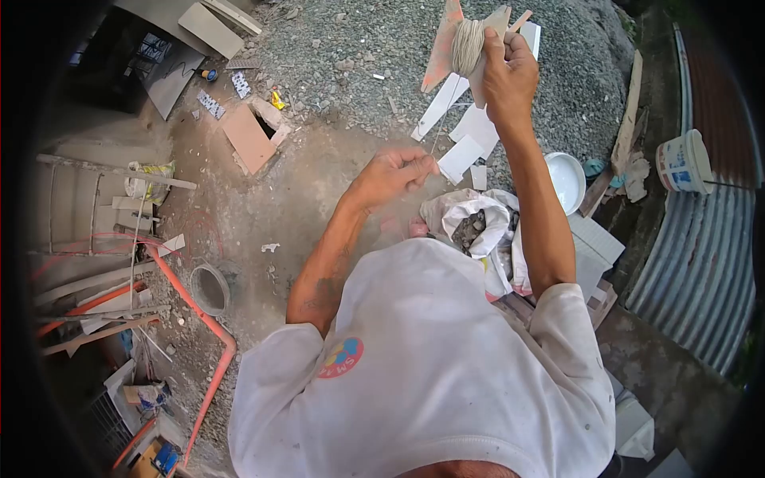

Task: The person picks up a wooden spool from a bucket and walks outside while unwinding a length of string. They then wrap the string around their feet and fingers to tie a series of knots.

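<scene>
In the upper right, my right hand [510, 76] is closed on one side of a flat wooden string winder [441, 49] with notched ends. Pale string [468, 48] is wound thickly round its middle. A thin length of the string runs down from the winder toward my left hand [394, 177]. That hand is closed in a pinch at the string's lower part, lower and to the left of the winder. Its fingertips partly hide the string. Both hands are held out in front of my white shirt, above the ground.
A gravel heap [358, 48] lies ahead, with white board offcuts [460, 158] at its foot. An open sack of rubble [478, 219] and a white bucket [566, 183] are near my right arm. On the left are an orange pipe [199, 311] and a floor opening with a board [247, 139].
</scene>
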`<act>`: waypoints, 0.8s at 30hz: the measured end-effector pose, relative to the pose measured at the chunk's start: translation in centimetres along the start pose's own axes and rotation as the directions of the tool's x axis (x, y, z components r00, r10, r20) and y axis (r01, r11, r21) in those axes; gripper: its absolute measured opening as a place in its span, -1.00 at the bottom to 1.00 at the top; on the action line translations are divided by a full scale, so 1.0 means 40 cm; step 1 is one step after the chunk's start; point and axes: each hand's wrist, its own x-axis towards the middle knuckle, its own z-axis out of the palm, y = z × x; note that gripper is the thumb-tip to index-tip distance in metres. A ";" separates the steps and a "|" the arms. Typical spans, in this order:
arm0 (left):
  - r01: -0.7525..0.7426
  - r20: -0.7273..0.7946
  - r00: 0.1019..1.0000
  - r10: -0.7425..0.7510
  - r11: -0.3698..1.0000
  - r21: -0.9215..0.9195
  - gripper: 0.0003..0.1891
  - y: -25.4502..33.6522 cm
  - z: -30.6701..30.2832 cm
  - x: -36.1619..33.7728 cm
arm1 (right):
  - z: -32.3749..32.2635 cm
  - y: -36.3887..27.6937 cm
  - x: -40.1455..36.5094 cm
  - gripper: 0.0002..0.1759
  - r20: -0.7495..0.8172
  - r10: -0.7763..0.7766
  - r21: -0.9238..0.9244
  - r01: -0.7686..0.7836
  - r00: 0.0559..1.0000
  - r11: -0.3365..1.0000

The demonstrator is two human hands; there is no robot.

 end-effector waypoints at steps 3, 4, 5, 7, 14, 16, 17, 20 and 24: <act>-0.106 -0.031 0.993 0.115 0.972 0.209 -0.76 0.120 -0.057 -0.063 | -0.007 0.149 -0.089 -0.67 0.219 -0.090 -0.611 0.208 0.972 0.764; -0.205 -0.067 0.966 0.248 0.903 0.378 -0.75 0.149 -0.106 -0.064 | -0.008 0.146 -0.138 -0.68 0.382 0.052 -0.588 0.199 0.923 0.784; -0.273 -0.080 0.924 0.373 0.794 0.543 -0.73 0.167 -0.158 -0.061 | -0.012 0.129 -0.199 -0.69 0.530 0.189 -0.568 0.180 0.827 0.803; -0.290 -0.153 0.897 0.415 0.813 0.505 -0.74 0.180 -0.246 -0.048 | -0.004 0.083 -0.261 -0.69 0.675 0.195 -0.251 -0.027 0.712 0.968; -0.039 -0.125 0.992 0.030 0.997 -0.072 -0.77 -0.060 -0.139 -0.042 | 0.035 -0.101 -0.083 -0.69 0.340 0.040 0.618 -0.255 0.940 0.743; -0.021 -0.066 0.997 0.028 0.995 0.099 -0.79 -0.038 -0.069 -0.084 | 0.040 -0.051 -0.003 -0.64 0.185 0.020 0.412 -0.096 0.983 0.906; -0.016 -0.037 0.999 0.023 0.983 0.181 -0.80 -0.012 -0.041 -0.110 | 0.052 -0.039 0.014 -0.61 0.111 0.052 0.227 -0.076 0.992 0.971; -0.303 -0.025 0.939 0.343 0.860 0.411 -0.77 0.176 -0.044 -0.184 | 0.067 -0.003 -0.037 -0.61 0.022 -0.301 -0.413 0.283 0.953 0.865; -0.348 -0.059 0.872 0.486 0.699 0.624 -0.83 0.302 -0.223 -0.132 | 0.086 -0.019 -0.193 -0.68 0.564 0.099 -0.364 0.139 0.820 0.921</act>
